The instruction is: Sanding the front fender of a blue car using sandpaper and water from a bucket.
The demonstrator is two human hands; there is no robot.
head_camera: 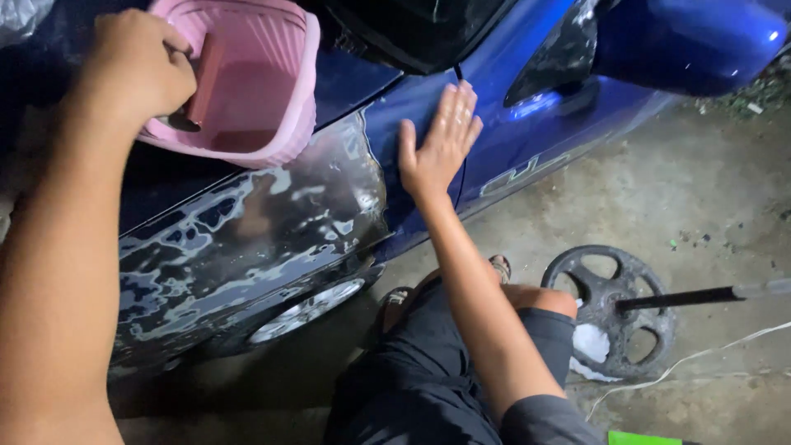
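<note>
Up at the top left, the left hand (136,66) is closed around the handle of a pink plastic dipper (247,82), and it holds the dipper tilted over the front fender (247,239) of a blue car (511,99). The open mouth of the dipper faces the camera, and I cannot tell if there is water inside. The fender below it has sanded paint, with dull grey and pale patches between the blue, and it looks wet and shiny. The right hand (441,144) is open, with the fingers stretched and close together, and it lies flat on the blue panel just beside the sanded area, at the seam of the door. Below the fender, a part of the front wheel (305,311) shows. The person crouches on the concrete floor (700,189) in dark shorts (428,371). Near the right knee, a round metal stand base (614,309) with a black pole rests on the floor, and a thin white cable (700,354) runs past it.
</note>
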